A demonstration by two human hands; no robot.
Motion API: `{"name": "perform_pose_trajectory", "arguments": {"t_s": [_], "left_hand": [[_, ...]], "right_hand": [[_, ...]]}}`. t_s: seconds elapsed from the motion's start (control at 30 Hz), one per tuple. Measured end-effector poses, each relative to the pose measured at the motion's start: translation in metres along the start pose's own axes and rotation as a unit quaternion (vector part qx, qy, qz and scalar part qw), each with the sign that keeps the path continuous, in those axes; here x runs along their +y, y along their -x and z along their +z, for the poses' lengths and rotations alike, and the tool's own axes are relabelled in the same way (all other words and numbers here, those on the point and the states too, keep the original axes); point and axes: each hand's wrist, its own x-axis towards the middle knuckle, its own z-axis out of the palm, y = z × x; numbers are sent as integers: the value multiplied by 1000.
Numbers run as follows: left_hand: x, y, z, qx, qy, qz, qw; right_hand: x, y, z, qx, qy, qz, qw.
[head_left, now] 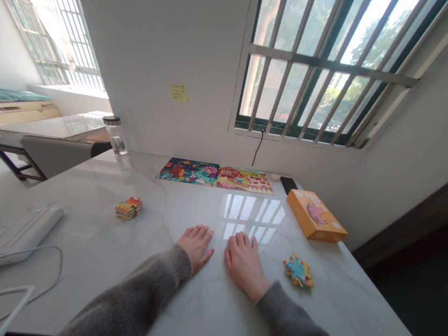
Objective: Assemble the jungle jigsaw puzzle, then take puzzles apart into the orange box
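Our left hand [196,244] and right hand [246,263] palm-down on the tabletop [207,317], loosely flattened, empty, between two puzzle-piece stacks [129,208] [299,270]

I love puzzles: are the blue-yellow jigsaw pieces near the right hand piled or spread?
Piled: those blue-yellow jigsaw pieces overlap in one heap.

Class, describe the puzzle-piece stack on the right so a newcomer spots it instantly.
Find the white table below the large barred window. Between the right hand and the table's right edge, nearer the viewer than the orange box, lies a small puzzle-piece stack. Its blue-patched top sets it apart from the orange-topped stack at left.
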Motion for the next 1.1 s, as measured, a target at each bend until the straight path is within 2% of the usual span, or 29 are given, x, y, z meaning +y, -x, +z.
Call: {"name": "perform_pose_trajectory", "arguments": {"t_s": [0.17,0.3,0.4,0.53,0.6,0.67,0.77,0.93,1.03,1.1], "left_hand": [[2,7,-8,-10,36,0,999],[-15,15,-18,24,53,-18,998],[-48,24,-29,93,21,-100,990],[-110,40,-44,168,-46,-265,948],[-141,49,-46,171,-66,-345,921],[-165,56,-44,149,-63,-413,896],[-189,61,-39,110,-47,-474,873],[-201,60,-40,71,-36,-459,885],[-196,56,-43,46,-23,-422,905],[-185,51,-43,34,-7,-387,921]], "right_hand": [[1,2,0,-5,-4,-7,1000],[4,1,4,2,-4,-16,1000],[6,0,8,6,-3,-25,1000],[9,-1,12,13,3,-32,999],[9,-1,14,17,5,-33,999],[9,-2,15,20,6,-32,999],[10,-2,16,20,5,-30,999],[12,-4,16,14,-1,-30,999],[12,-4,14,9,-4,-31,999],[12,-4,13,7,-7,-31,999]]}}
